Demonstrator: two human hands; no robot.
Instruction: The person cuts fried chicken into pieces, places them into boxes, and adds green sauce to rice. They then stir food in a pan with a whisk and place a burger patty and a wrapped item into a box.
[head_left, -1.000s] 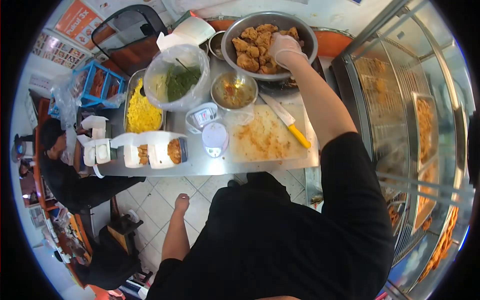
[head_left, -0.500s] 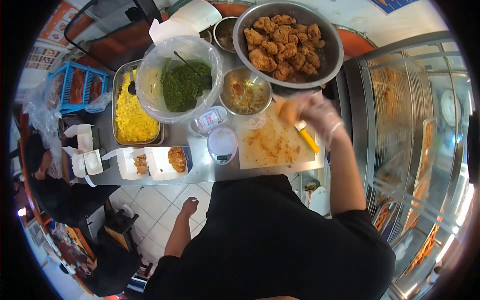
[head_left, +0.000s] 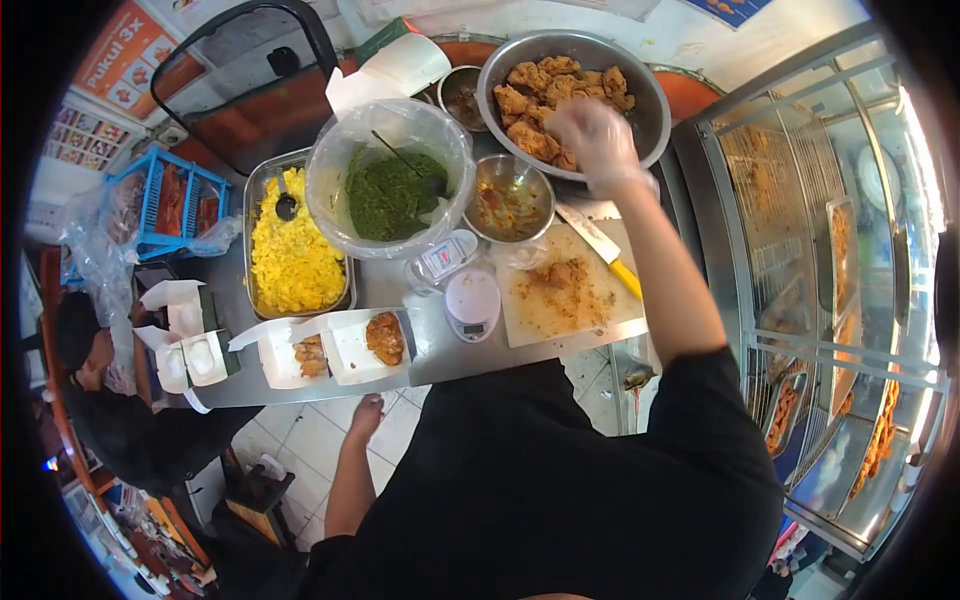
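My right hand [head_left: 598,145], in a clear plastic glove, is over the big metal bowl at its near right side. Its fingers are blurred and point down at the fried chicken [head_left: 540,100]; I cannot tell whether they grip a piece. Below, a piece of fried chicken [head_left: 563,274] lies on the crumb-strewn cutting board [head_left: 520,325]. A knife with a yellow handle [head_left: 625,278] rests across the board's upper right corner. Bare and loosely curled, my left hand [head_left: 367,415] hangs beside my body below the counter edge, with nothing showing in it.
Left of the board stand a small metal bowl [head_left: 510,197], a white kitchen scale [head_left: 473,300], a plastic-lined tub of green leaves [head_left: 395,195] and a tray of yellow food [head_left: 290,250]. Open boxes [head_left: 360,350] hold chicken. A person [head_left: 100,370] is at far left; a glass cabinet [head_left: 810,270] stands right.
My right hand has moved from above the board up to the large bowl. The chicken piece it held now lies on the board. The whole view has shifted slightly.
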